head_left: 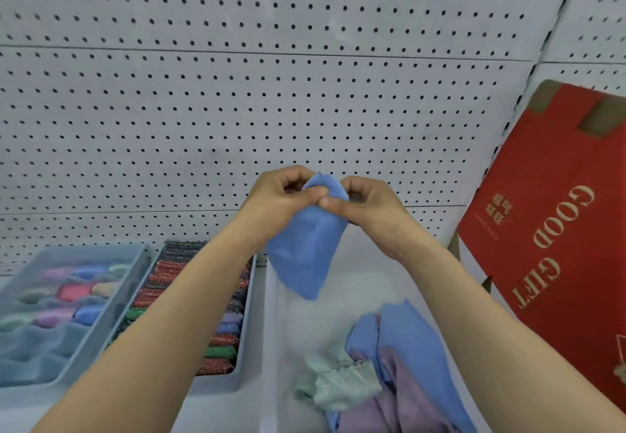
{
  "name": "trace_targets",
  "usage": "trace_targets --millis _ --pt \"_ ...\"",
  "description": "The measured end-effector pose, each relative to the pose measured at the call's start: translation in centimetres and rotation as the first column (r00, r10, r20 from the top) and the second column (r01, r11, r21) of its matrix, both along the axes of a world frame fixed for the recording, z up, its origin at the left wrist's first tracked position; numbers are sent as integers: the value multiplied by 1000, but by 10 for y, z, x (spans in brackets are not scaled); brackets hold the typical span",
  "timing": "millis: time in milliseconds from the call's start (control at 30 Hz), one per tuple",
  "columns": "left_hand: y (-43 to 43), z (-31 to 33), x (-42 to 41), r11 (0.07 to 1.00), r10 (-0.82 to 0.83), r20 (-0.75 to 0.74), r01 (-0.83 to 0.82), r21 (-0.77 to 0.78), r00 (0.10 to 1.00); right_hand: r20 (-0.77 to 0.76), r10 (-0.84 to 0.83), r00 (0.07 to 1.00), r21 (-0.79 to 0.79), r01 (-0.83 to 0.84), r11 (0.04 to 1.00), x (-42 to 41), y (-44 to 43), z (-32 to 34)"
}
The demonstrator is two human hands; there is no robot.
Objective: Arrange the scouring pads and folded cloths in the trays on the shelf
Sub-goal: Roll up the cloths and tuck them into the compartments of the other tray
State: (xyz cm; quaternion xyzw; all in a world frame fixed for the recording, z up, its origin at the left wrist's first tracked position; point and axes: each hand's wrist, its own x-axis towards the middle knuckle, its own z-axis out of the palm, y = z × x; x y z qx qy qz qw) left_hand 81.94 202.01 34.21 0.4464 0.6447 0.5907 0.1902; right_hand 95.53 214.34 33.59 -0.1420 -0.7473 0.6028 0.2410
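Both hands, left (pixel 284 200) and right (pixel 364 207), pinch the top edge of a blue cloth (pixel 305 249), which hangs limp between them. It looks light, floppy and non-slip, so grip corners. More cloths (pixel 382 365) lie below the right wrist.

Blue cloth (pixel 305 246), red box (pixel 559 215) with gold lettering, white dotted pegboard (pixel 237 93).

Left forearm (pixel 162 324) hides part of the scouring pads (pixel 223 341); red box (pixel 555 229) cropped right
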Motion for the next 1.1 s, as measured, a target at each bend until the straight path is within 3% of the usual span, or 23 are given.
trace_targets --millis 133,267,400,533,700,767,867,967,1100 --pt "-6 3 -5 1000 -4 76 2 24 997 -34 -23 999 17 23 1000 2 0 4" --pt "-10 2 -4 997 -47 28 48 -52 998 -145 -48 988 -48 41 998 0 -3 7" --pt "-15 0 -10 973 -178 34 181 -143 983 -146 -64 987 -58 56 997 -2 -3 8" --pt "-25 -2 -19 953 -211 43 215 -213 977 -173 -78 982 -96 62 993 4 2 13" --pt "-34 -1 -35 949 -88 -45 70 -306 995 -47 -134 990 10 134 991 12 9 15" --pt "-39 0 -41 963 -27 -31 17 -271 999 -16 -171 985 79 172 982 15 13 16" --pt "-42 4 -43 996 28 82 -21 -84 996 56 -196 979 198 181 963 19 18 17" --pt "-44 10 -46 985 150 182 -163 61 972 138 -167 976 277 124 953 25 23 21" --pt "-49 17 -61 960 238 176 -259 105 955 -14 -162 987 123 163 979 30 31 26"
